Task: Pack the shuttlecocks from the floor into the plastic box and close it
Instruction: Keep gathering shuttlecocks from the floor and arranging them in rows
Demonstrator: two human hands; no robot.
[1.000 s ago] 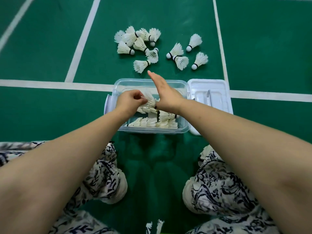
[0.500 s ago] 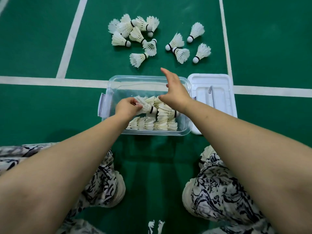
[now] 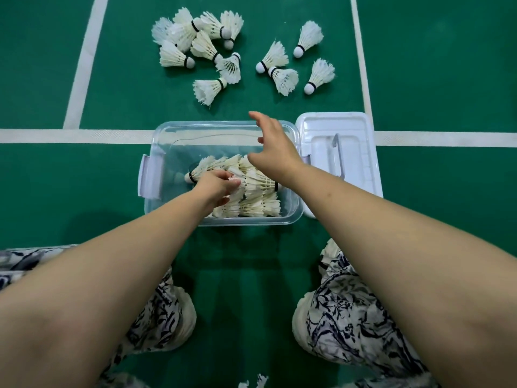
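A clear plastic box (image 3: 179,141) stands on the green floor in front of me, with several white shuttlecocks (image 3: 257,203) lying inside. My left hand (image 3: 216,184) is down in the box, its fingers pinched on a shuttlecock (image 3: 200,170) that lies with its cork to the left. Over the box's far right part hovers my right hand (image 3: 272,148), fingers spread and holding nothing. Several more shuttlecocks (image 3: 205,49) lie loose on the floor beyond the box, in a left cluster and a smaller right group (image 3: 282,77).
The white lid (image 3: 352,127) lies upside down on the floor, touching the box's right side. White court lines (image 3: 70,135) cross the floor. My knees in patterned trousers (image 3: 349,317) flank the near space. Feather tips (image 3: 258,382) show at the bottom edge.
My left hand has sunk lower into the box with the shuttlecock. My right hand has lifted off the packed shuttlecocks and moved toward the far rim, fingers spreading.
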